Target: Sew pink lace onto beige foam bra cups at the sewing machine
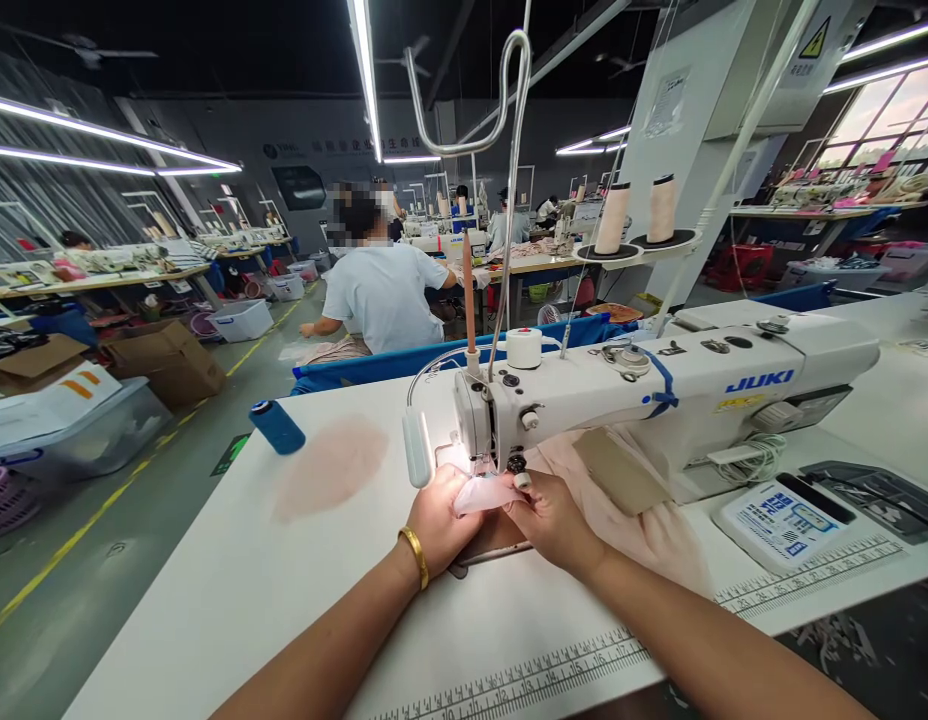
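Under the needle area of a white sewing machine [629, 400], a piece of pale pink fabric [485, 493] is stretched between my two hands. My left hand [439, 520], with a gold bangle at the wrist, grips the fabric's left end close to the needle. The right end is pinched in the fingers of my right hand [550, 515], just below the machine head. A lit lamp [417, 447] hangs to the left of the needle. More sheer pink cloth [678, 550] spreads over the table behind and right of my right hand, with a brown piece [621, 470] on it.
On the white table [344, 600] a blue thread cone [277, 427] lies at the far left. A printed ruler strip [561, 680] runs along the front edge. A white box [783, 520] sits right of the machine. Ahead, a person in a light shirt [385, 295] sits beyond a blue cloth barrier [359, 370].
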Motion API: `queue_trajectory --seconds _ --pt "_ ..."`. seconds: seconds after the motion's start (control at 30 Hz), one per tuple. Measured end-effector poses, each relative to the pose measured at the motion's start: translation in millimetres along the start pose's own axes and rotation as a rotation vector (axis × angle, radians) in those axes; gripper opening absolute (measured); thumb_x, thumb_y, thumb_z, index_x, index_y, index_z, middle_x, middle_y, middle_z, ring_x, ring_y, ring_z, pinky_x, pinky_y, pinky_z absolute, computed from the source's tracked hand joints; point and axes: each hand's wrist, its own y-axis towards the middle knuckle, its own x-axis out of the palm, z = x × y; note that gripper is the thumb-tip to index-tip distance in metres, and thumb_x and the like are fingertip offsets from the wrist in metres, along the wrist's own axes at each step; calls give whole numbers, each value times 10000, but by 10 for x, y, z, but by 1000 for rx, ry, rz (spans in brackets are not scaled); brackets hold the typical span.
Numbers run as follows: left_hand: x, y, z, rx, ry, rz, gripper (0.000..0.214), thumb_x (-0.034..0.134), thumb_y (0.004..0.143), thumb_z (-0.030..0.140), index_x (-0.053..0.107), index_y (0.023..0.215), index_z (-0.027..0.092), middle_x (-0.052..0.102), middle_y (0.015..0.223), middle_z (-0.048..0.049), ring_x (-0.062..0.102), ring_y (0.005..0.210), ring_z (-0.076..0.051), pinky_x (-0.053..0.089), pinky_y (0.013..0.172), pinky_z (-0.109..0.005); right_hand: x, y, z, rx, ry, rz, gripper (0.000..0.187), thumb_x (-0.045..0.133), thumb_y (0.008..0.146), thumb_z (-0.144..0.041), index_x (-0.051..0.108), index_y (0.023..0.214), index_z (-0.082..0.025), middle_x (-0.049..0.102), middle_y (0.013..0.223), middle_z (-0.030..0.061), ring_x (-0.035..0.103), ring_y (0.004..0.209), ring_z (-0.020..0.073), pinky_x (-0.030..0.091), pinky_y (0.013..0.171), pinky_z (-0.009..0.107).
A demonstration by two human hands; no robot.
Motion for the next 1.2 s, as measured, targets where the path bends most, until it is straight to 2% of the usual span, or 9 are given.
queue_trajectory --seconds 0.17,0.37,0.53,0.67,0.8,0.97,1.2 --pt "0 15 -44 18 -20 -14 181 552 852 181 722 895 227 663 995 -63 640 982 -239 557 856 -373 -5 9 -27 8 6 -7 289 521 938 -323 630 699 -200 619 643 5 547 603 158 410 589 247" --pt "10 20 -62 5 -39 -16 247 522 823 122 708 952 221 656 1016 -56 638 931 -213 560 832 -346 -11 7 -36 27 15 -16 285 515 934 -326 637 711 -196 646 665 12 561 619 160 411 597 250" --pt "-4 16 2 -11 -16 -15 150 546 783 136 670 819 212 614 898 -42 629 858 -215 555 762 -342 -16 11 -46 62 34 -31 270 513 928 -330 649 739 -195 679 707 22 588 648 170 422 605 253" --pt "-2 14 36 -18 -26 4 201 635 840 231 702 1029 243 656 1019 -44 657 962 -236 569 836 -366 -8 7 -42 38 60 -54 259 505 929 -310 641 738 -200 666 716 13 587 674 169 433 644 256" --pt "8 13 -4 -34 -35 10 105 583 876 211 685 897 224 650 928 -45 666 872 -223 568 779 -353 -4 -1 -44 41 53 -82 241 516 937 -310 657 773 -204 640 693 -3 577 665 167 427 645 255" --pt "3 10 -26 -46 -56 6 224 564 849 154 698 1009 232 680 1028 -52 671 920 -222 576 832 -357 -2 6 -56 43 82 -63 246 512 934 -300 681 784 -201 681 735 7 599 691 173 443 656 257" --pt "1 19 -73 -41 -60 -3 244 536 810 126 702 959 225 682 973 -46 660 901 -220 567 805 -347 10 8 -24 96 83 -25 279 515 930 -348 677 766 -192 686 713 18 602 668 175 448 632 260"
